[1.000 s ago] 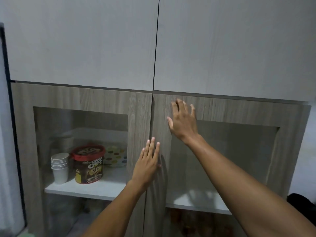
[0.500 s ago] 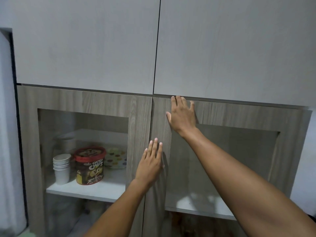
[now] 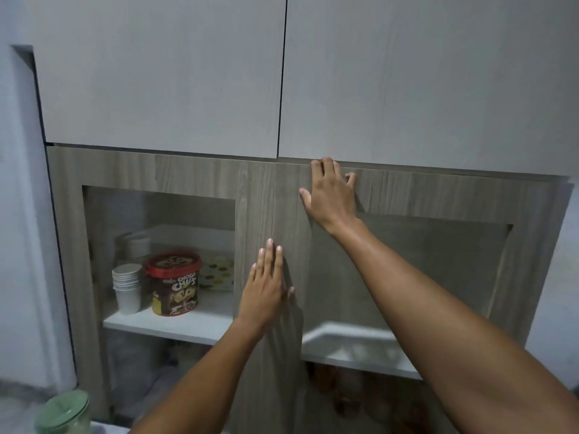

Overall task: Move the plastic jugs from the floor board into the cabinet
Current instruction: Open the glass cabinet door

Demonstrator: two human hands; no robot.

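The cabinet's two wood-grain doors with glass panes fill the view, the left door (image 3: 194, 170) and the right door (image 3: 438, 195). My left hand (image 3: 266, 286) lies flat, fingers together, on the left door's inner stile. My right hand (image 3: 330, 192) presses on the top inner corner of the right door, its fingertips at the door's upper edge. A green-lidded plastic jug (image 3: 64, 413) shows at the bottom left corner, away from both hands.
Behind the left pane a white shelf (image 3: 175, 324) carries stacked paper cups (image 3: 127, 286), a red-lidded Choco Chips tub (image 3: 174, 283) and a dotted box (image 3: 217, 272). Plain grey upper doors (image 3: 156, 73) sit above. A wall (image 3: 18, 214) borders the left.
My right hand slid up from the door's frame to its top edge. The view shifted down, bringing the green-lidded jug into sight. My left hand stayed flat on the left door.
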